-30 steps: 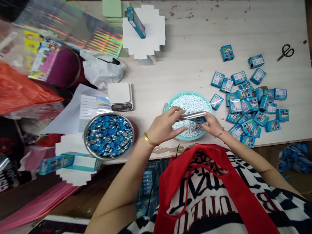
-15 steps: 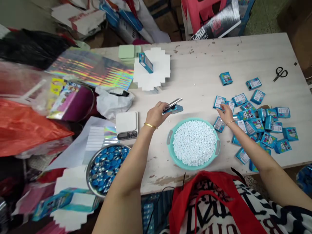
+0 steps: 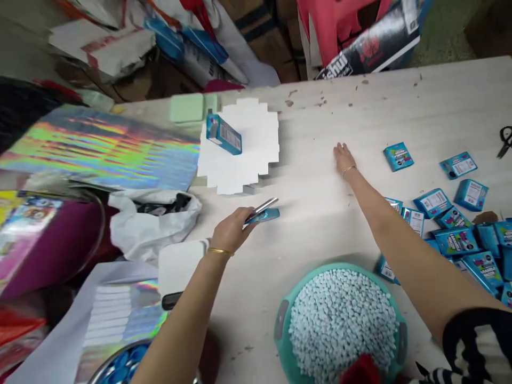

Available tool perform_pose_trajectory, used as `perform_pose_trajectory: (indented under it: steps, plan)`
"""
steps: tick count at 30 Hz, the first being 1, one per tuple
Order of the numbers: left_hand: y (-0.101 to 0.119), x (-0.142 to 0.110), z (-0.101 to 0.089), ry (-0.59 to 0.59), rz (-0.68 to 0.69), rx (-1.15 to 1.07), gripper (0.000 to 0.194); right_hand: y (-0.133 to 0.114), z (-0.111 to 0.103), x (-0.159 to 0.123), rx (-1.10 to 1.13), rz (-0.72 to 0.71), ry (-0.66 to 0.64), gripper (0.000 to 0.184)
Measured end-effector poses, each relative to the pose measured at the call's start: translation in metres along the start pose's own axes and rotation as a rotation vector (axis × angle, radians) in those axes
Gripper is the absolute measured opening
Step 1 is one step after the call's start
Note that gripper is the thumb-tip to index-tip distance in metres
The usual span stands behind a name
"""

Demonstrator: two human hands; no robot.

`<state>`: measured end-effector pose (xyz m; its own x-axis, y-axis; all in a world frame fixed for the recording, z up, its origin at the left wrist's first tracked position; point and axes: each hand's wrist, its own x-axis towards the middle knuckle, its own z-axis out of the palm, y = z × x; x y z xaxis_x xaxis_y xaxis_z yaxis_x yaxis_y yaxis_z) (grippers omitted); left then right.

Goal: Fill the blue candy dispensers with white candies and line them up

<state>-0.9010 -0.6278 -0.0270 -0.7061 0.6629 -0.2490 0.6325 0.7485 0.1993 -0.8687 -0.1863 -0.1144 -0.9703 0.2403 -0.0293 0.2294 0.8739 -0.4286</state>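
My left hand [image 3: 233,230] is closed around a small blue carton [image 3: 269,215] and a thin silver metal tool [image 3: 262,209] lying along it. The tool's kind is hard to tell. My right hand [image 3: 344,158] is stretched out over the bare white tabletop, fingers slightly apart, holding nothing I can see. Nearest to it on the right is a blue carton [image 3: 399,156] lying flat. Below both hands stands a teal basin [image 3: 283,341] full of small white pellets [image 3: 340,320]. Another blue carton [image 3: 226,136] rests on a stack of white cut card sheets [image 3: 260,125].
Many blue cartons [image 3: 456,241] are heaped at the right, partly behind my right arm. Black scissors [image 3: 506,140] lie at the right edge. On the left are a white scale [image 3: 180,264], a white plastic bag [image 3: 156,218], shiny holographic sheets [image 3: 104,144] and a green box [image 3: 186,108].
My right hand has left the carton heap and moved up and left over the tabletop. The left hand still holds the carton and metal tool. The view has shifted closer to the table's far side.
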Motion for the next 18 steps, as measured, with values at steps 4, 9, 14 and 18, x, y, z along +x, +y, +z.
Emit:
perform_pose_trajectory:
  steps: [4,9,14,18]
  plan:
    - [0.008,-0.012,0.000,0.068,-0.002,-0.078,0.045,0.003,-0.014,-0.011,0.091,0.161,-0.007,0.042]
    - [0.043,-0.070,-0.015,0.397,-0.145,-0.151,0.069,-0.056,-0.070,-0.118,0.307,0.040,0.058,0.038]
    - [0.100,-0.158,-0.023,0.381,-0.158,-0.291,0.038,-0.142,-0.110,-0.288,0.788,-0.151,-0.353,0.033]
    - [0.145,-0.211,-0.017,0.280,-0.091,-0.403,0.028,-0.119,-0.130,-0.298,0.632,-0.216,-0.385,0.039]
